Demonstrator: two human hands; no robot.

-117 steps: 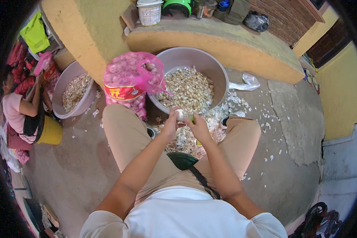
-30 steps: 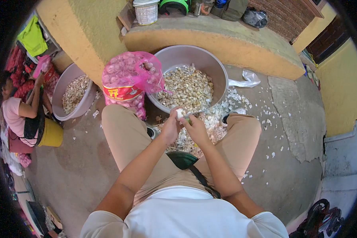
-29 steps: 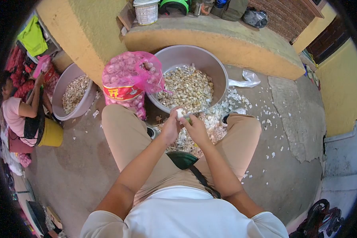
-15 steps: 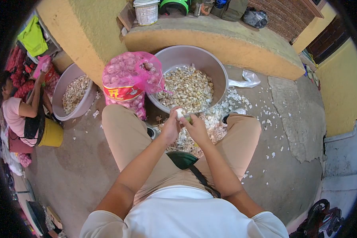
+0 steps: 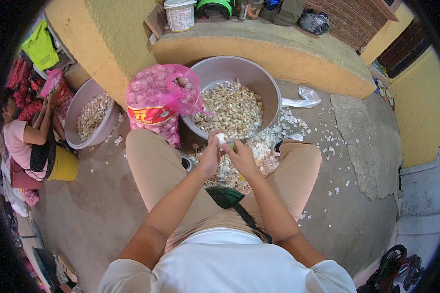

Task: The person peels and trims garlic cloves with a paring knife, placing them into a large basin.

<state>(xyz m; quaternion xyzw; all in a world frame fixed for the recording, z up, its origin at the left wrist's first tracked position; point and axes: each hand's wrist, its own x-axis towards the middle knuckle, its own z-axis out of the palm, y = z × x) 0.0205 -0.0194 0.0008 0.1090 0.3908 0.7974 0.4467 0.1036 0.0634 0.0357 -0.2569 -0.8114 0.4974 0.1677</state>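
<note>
My left hand (image 5: 211, 157) is closed on a white garlic bulb (image 5: 221, 138) just in front of the near rim of a large grey basin (image 5: 274, 85). Against the bulb's right side is my right hand (image 5: 242, 158), fingers pinched together around something small and greenish that I cannot make out. Garlic cloves (image 5: 232, 110) lie in the basin. A pink mesh bag of garlic bulbs (image 5: 149, 93) stands at the basin's left. Peeled skins (image 5: 230, 173) cover the floor between my legs, below both hands.
Another person (image 5: 27, 132) sits at the far left beside a yellow bucket (image 5: 63, 163) and a second basin of cloves (image 5: 75, 110). A raised ledge (image 5: 259, 49) behind the basin bears a white bucket (image 5: 180, 17). A plastic bag (image 5: 305, 97) lies right of the basin.
Both hands have barely moved, with slight finger shifts around the bulb. The other person's raised hand has shifted slightly.
</note>
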